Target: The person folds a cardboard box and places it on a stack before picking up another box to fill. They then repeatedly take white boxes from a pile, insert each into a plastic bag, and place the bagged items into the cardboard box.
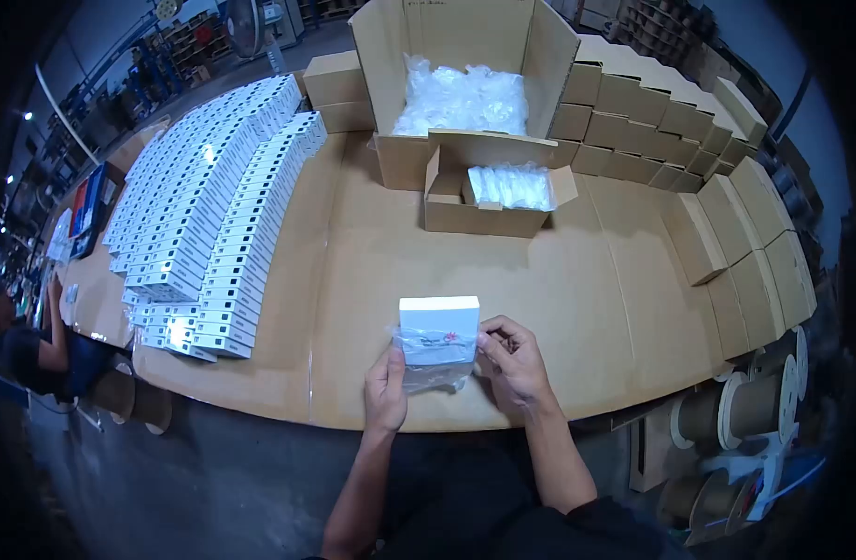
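Note:
A small white box (439,315) stands near the table's front edge, its lower part inside a clear plastic bag (437,381). Dark print and a small red mark show on its side through the plastic. My left hand (387,390) grips the bag's left edge, thumb on top. At the right edge of the bag, my right hand (512,357) pinches the plastic between thumb and fingers. Beyond my hands, an open carton (484,220) holds several packed items in clear plastic (512,187).
A large open box (405,163) with clear bags (465,101) stands at the back. Stacked white boxes (199,187) fill the left side; brown cartons (741,252) line the right. Another person (36,350) sits at the far left.

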A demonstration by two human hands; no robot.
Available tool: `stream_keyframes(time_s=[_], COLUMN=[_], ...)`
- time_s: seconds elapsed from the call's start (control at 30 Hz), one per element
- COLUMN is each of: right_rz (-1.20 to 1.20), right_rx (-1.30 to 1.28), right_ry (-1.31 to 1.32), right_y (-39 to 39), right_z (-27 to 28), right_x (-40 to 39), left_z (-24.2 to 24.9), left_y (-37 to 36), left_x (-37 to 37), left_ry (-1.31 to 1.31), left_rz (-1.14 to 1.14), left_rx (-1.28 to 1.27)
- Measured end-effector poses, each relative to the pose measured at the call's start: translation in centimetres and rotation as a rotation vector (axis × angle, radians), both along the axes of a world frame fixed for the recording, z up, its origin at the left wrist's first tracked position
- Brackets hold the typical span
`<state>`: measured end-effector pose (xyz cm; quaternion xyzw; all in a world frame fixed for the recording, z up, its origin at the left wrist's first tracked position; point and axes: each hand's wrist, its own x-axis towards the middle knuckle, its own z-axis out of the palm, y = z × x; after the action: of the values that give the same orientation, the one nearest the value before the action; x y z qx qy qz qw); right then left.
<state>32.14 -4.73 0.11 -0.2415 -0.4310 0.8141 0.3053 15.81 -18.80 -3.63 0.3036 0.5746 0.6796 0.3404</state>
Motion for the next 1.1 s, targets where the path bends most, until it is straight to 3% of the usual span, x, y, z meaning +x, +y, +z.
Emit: stream_keyframes(time_s=[0.3, 0.37, 0.47, 0.57, 0.67, 0.93, 1.03, 1.1], right_rz=[-0.025, -0.023, -0.053, -0.071, -0.060, 0.046, -0.160, -0.233], right_rx=[0.080, 0.054, 0.120, 0.244, 0.266, 0.432, 0.299, 0.361], right_ry=[0.148, 0.157, 0.115, 0.017, -0.124, -0.139, -0.154, -0.068], right_y=[0.2, 0.3, -0.9, -1.6, -1.8, -1.0, -1.2, -0.7], right_z=[0.5, 0.4, 2.1, 1.7, 0.7, 1.5, 2.3, 1.4], right_x=[-0.7, -0.8, -1.3, -1.8, -1.7, -0.9, -1.3, -1.1], left_z=[2.6, 1.8, 1.8, 1.9, 1.7, 2.6, 3.0, 3.2], left_y=[0.3, 0.3, 0.8, 1.3, 1.7, 1.5, 1.8, 1.9], left_x=[0.4, 0.5, 1.0, 1.3, 1.5, 1.0, 1.1, 1.0], left_ry=[0.084, -0.074, -0.372, -0.317, -0.084, -0.372, -0.394, -0.398], left_rz=[-0.063, -0.098, -0.071, -0.046, -0.078, -0.039, 0.034, 0.073], left_rx=[0.130, 0.175, 0.196, 0.163, 0.177, 0.012, 0.019, 0.021])
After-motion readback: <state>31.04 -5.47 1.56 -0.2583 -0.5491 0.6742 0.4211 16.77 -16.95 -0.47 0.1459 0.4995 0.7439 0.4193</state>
